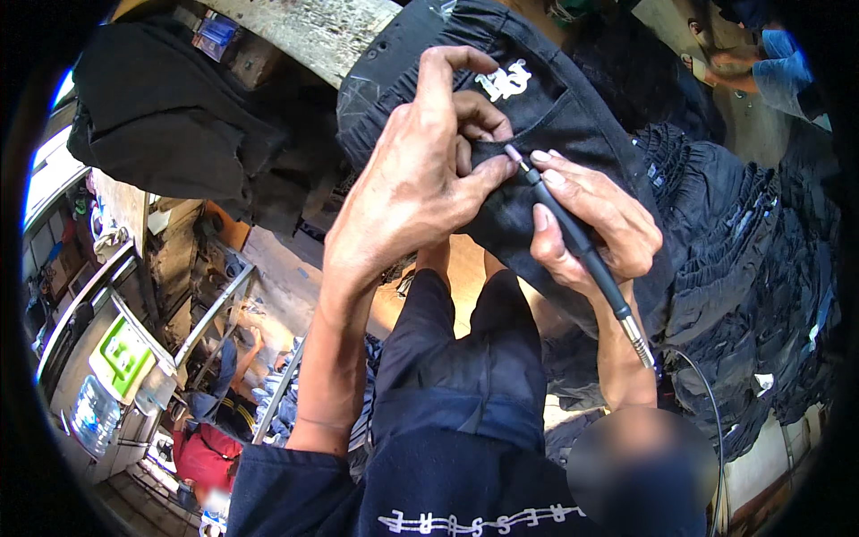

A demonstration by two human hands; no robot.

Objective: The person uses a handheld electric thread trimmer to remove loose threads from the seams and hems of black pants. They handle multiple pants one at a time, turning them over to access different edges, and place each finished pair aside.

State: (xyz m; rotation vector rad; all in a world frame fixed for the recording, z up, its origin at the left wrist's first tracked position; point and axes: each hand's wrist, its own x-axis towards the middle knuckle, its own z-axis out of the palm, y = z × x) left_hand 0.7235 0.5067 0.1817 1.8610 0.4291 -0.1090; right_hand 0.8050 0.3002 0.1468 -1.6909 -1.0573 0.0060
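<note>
Spread out before me is a black garment (617,152) with a gathered elastic waistband, a curved pocket edge (548,115) and a white embroidered motif (504,80). My left hand (416,161) is closed on the garment, thumb and fingers pinching the cloth by the pocket edge, with the index finger arched near the motif. In my right hand (604,215) is a pen-shaped rotary grinder (586,255), black with a metal rear end and held like a pen. Its pinkish tip points at the pocket edge beside my left fingertips; whether it touches the cloth, I cannot tell.
A thin cable (716,412) hangs at the lower right. Heaped dark garments (716,242) fill the right side. Dark cloth (170,107) lies at the upper left, beside a worn pale board (304,31). One person in red (206,452) is at lower left; another's leg (738,55) shows at upper right.
</note>
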